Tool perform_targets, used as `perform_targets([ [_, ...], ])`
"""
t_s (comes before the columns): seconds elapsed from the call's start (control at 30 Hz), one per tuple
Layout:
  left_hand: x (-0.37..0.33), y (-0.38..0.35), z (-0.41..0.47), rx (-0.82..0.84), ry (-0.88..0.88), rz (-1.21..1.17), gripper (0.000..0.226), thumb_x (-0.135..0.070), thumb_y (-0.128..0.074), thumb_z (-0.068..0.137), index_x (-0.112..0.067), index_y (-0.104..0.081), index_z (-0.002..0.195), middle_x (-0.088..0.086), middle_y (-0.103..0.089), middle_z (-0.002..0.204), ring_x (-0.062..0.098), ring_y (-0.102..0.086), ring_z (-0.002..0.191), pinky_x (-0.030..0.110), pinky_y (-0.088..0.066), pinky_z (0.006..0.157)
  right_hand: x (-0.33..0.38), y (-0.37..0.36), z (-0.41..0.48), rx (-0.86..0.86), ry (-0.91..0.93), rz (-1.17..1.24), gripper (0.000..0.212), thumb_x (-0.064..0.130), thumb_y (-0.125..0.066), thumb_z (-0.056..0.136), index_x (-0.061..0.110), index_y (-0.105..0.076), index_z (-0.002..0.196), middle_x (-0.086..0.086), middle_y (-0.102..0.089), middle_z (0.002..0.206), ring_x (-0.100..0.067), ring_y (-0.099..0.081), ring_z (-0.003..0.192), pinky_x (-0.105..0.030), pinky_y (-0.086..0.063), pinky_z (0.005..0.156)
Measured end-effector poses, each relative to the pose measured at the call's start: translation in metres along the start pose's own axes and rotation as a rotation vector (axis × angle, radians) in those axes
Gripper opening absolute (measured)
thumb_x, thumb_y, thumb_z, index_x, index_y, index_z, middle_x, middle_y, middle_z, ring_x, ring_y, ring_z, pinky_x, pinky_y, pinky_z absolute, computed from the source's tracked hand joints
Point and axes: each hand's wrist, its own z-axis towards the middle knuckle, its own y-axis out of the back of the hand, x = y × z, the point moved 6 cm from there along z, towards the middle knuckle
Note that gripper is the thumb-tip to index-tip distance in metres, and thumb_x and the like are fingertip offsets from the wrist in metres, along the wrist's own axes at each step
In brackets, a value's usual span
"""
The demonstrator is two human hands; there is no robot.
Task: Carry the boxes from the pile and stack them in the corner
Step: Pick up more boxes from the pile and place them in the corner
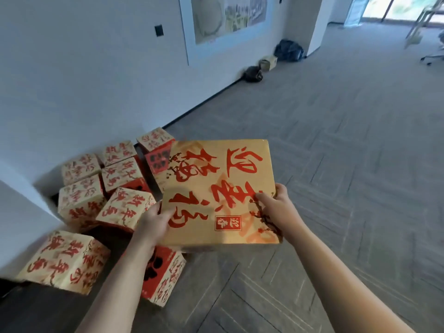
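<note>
Nearest the camera, both hands grip one flat gold box (219, 188) held up off the floor: the left hand (153, 219) clasps its near left edge with the thumb lying on the lid, and the right hand (276, 200) clasps the right edge, fingers over the top. Large red brush calligraphy in Chinese covers the lid, with red plum-blossom branches at two corners and a small red seal-like label (228, 223) near the front edge; the blur leaves the characters unreadable with certainty. Below the held box, a cube-shaped box (163, 277) with red and gold sides sits on the grey carpeted floor (336, 164). Left of it, another gold cube box (63, 260) with red brush writing lies close to the wall. Farther on, a pile of similar boxes (108, 181) crowds the corner against the white wall (84, 80). Well beyond, a small cardboard box (268, 63) and dark bags (288, 50) rest by the wall under a framed picture (228, 18).
</note>
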Motion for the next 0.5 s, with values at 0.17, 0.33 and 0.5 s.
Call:
perform_targets([
  [0.17, -0.043, 0.062, -0.034, -0.097, -0.119, -0.172, 0.031, -0.038, -0.061, 0.099, -0.028, -0.065, 0.128, 0.000, -0.077, 0.105, 0.026, -0.071, 0.101, 0.052, -0.055, 0.095, 0.076, -0.026, -0.046, 0.058, 0.100, 0.107, 0.058, 0.036, -0.063, 0.103, 0.033, -0.032, 0.151, 0.000, -0.069, 0.123, -0.020, -0.080, 0.092, -0.038, -0.065, 0.081],
  [0.33, -0.045, 0.112, -0.066, -0.043, -0.185, -0.299, 0.028, -0.035, -0.055, 0.102, -0.037, -0.056, 0.130, 0.000, -0.077, 0.107, 0.024, -0.075, 0.097, 0.043, -0.059, 0.081, 0.107, -0.069, -0.079, 0.165, 0.172, 0.165, 0.055, 0.030, -0.059, 0.105, 0.047, -0.034, 0.151, -0.003, -0.078, 0.117, -0.033, -0.079, 0.095, -0.054, -0.063, 0.090],
  [0.5, -0.025, 0.163, -0.088, -0.119, -0.195, -0.356, 0.037, -0.030, -0.060, 0.100, -0.040, -0.052, 0.136, -0.005, -0.075, 0.112, 0.018, -0.073, 0.099, 0.034, -0.057, 0.074, 0.123, -0.121, -0.094, 0.152, 0.168, 0.074, 0.050, 0.037, -0.063, 0.103, 0.029, -0.035, 0.144, -0.006, -0.073, 0.117, -0.024, -0.081, 0.087, -0.044, -0.065, 0.081],
])
